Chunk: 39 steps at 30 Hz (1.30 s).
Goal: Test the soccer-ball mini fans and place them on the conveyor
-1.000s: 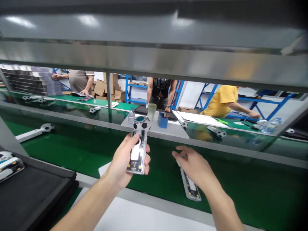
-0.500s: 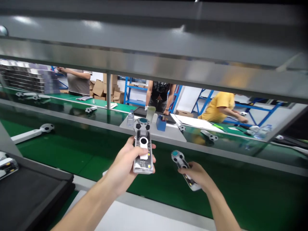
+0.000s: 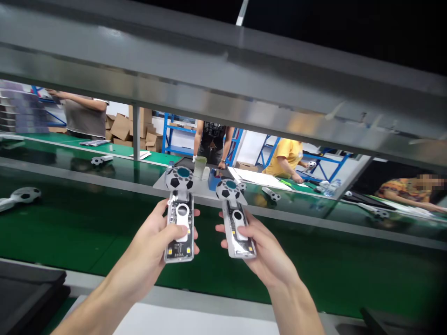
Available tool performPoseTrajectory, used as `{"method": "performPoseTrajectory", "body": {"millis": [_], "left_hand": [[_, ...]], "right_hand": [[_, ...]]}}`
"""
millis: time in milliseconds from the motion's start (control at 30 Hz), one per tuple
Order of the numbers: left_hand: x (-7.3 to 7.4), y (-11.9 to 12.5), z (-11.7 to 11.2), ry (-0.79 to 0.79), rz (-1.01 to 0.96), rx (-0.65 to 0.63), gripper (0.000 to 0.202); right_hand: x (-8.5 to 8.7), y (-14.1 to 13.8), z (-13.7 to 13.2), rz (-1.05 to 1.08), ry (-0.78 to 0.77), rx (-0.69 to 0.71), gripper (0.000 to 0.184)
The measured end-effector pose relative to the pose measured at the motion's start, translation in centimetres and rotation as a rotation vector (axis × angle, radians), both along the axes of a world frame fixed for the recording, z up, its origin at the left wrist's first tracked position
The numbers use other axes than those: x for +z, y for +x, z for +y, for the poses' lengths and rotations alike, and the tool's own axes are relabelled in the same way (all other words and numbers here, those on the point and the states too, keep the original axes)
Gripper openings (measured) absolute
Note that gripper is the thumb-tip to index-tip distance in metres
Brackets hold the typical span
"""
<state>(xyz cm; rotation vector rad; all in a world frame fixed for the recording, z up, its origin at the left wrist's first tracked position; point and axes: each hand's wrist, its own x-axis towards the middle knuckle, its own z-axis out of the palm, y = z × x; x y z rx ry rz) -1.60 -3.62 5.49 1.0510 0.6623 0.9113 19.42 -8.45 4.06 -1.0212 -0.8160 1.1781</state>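
My left hand [image 3: 150, 244] is closed round a handheld device [image 3: 181, 211], which has a soccer-ball-patterned round head and a clear casing showing a circuit board. Its thumb rests on the white slider-like part on the front. A matching device [image 3: 238, 217] is in my right hand [image 3: 268, 249], thumb again on the white part. Both devices stand side by side, heads up and apart, above the green conveyor belt [image 3: 209, 274]. Each head shows a teal disc at its top. The left one is nearly upright, while the right one leans a little to the left.
More soccer-ball devices lie on the belt, one at the left [image 3: 26, 195] and another beyond the centre [image 3: 271, 194]. Across the line, a blue holder [image 3: 213, 180] stands on a white board. A metal beam [image 3: 195, 93] spans overhead. Several people work opposite. A black tray [image 3: 28, 284] sits at lower left.
My right hand has raised its device and brought it upright beside the left one. My left hand has shifted left in view, and the camera view has turned to the right.
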Motion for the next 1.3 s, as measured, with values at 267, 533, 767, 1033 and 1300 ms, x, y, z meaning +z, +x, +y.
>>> {"method": "performPoseTrajectory", "body": {"millis": [267, 533, 767, 1033, 1300], "left_hand": [[-0.5, 0.7, -0.6, 0.147, -0.080, -0.038, 0.078], [-1.4, 0.5, -0.2, 0.371, -0.019, -0.044, 0.092], [-2.7, 2.4, -0.2, 0.606, 0.139, 0.488, 0.070], [-2.0, 0.3, 1.2, 0.064, -0.314, -0.314, 0.038], [-1.3, 0.4, 0.4, -0.065, -0.759, -0.646, 0.023]], "right_hand": [[0.1, -2.8, -0.9, -0.226, 0.172, -0.024, 0.065], [-0.7, -3.9, -1.5, -0.382, 0.251, -0.155, 0.072], [-2.3, -2.8, 0.3, -0.910, 0.356, -0.420, 0.071], [-0.4, -2.8, -0.9, -0.162, 0.240, 0.027, 0.057], [0.0, -2.3, -1.2, 0.331, 0.319, 0.364, 0.041]]}}
